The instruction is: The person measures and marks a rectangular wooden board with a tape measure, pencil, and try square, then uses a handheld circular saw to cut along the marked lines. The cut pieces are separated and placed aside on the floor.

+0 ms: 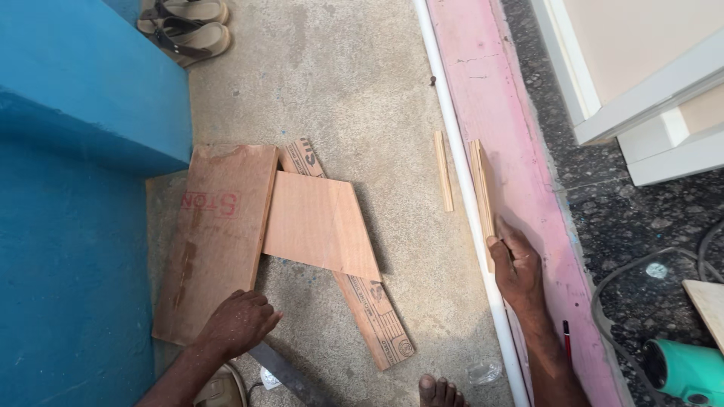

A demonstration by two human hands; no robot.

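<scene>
My left hand [237,322] rests with curled fingers on the near end of a large brown plywood board [219,234] lying on the concrete floor. A smaller trapezoid plywood piece [320,222] overlaps that board and a long narrow printed plywood strip [373,309]. My right hand [514,260] grips the near end of a thin plywood strip [483,185] that stands on edge beside a white pipe [464,188], on a pink painted ledge [513,136].
A thin wooden stick [443,181] lies left of the pipe. A blue wall [75,188] bounds the left. Sandals [185,26] sit at the top. A teal power tool [682,369], a cable [626,279] and a red pencil [566,339] lie at right. My toes [440,392] show below.
</scene>
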